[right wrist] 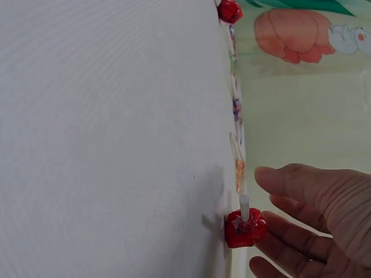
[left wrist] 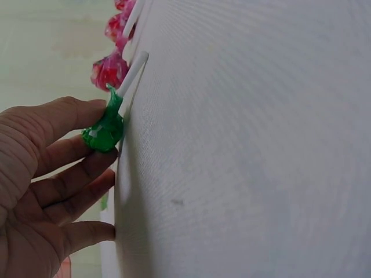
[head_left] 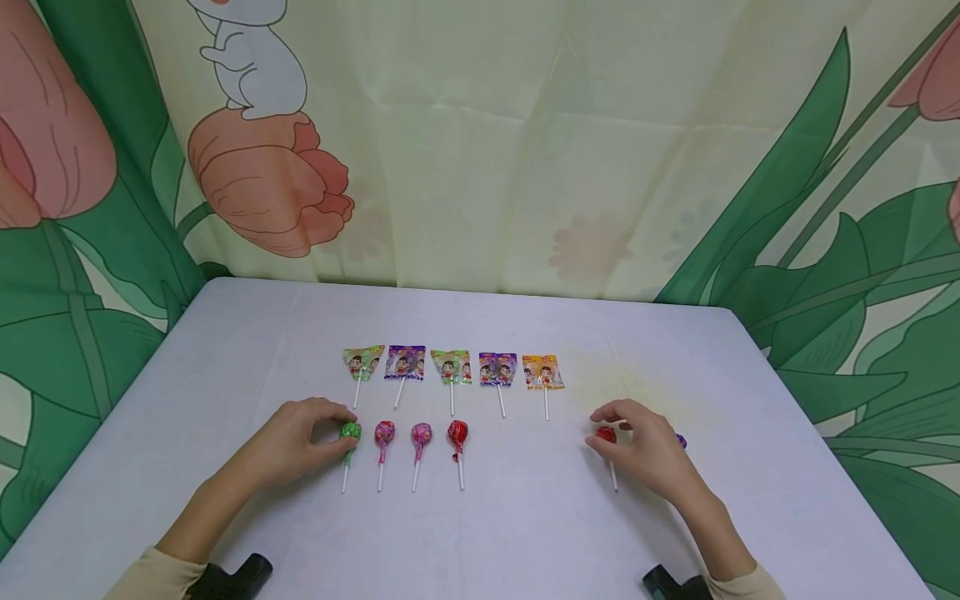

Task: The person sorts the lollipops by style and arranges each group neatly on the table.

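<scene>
My left hand (head_left: 300, 442) pinches a green-wrapped lollipop (left wrist: 103, 132) between thumb and fingers; its white stick points toward me in the head view. Beside it, two pink lollipops (head_left: 385, 433) and a red lollipop (head_left: 457, 435) lie in a row. Further right, my right hand (head_left: 643, 442) is spread around another red lollipop (head_left: 606, 434). The right wrist view shows that red lollipop (right wrist: 246, 227) at the fingertips, with the thumb apart from it. A purple-blue lollipop (head_left: 681, 441) peeks out from behind the right hand, mostly hidden.
Behind the front row lie several lollipops in flat bags: green (head_left: 363, 360), purple (head_left: 405, 362) and orange (head_left: 543, 372) ones. A white cloth covers the table (head_left: 525, 533). A curtain (head_left: 480, 167) printed with tulips and a white animal hangs behind it.
</scene>
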A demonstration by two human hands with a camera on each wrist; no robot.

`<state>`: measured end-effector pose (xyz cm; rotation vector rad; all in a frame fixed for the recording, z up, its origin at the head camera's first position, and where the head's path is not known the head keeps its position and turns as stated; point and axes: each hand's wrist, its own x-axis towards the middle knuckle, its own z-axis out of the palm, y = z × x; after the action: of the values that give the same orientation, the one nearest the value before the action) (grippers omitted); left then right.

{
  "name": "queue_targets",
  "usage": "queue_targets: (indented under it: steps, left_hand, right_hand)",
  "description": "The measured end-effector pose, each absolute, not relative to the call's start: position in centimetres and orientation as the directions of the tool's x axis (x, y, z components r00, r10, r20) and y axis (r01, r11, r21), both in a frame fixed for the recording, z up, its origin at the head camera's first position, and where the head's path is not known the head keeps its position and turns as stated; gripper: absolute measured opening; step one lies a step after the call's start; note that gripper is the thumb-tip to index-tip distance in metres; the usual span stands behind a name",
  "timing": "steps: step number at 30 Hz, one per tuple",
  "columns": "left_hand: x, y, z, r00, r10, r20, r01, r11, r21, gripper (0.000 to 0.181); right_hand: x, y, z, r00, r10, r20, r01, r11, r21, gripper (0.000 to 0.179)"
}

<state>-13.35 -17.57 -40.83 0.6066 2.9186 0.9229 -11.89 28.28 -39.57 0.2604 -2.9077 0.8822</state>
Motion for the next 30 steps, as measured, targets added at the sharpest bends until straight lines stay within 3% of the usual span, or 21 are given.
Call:
queue_targets:
  steps: [30]
  left_hand:
    - [-13.23,-17.41,-40.63,-0.932,0.353,0.08,0.335,0.756,0.562,0.027]
  right_hand:
    - [-11.8,28.62,-40.15,-0.993,-0.11,0.04,-0.114,0.826,-0.552,0.027]
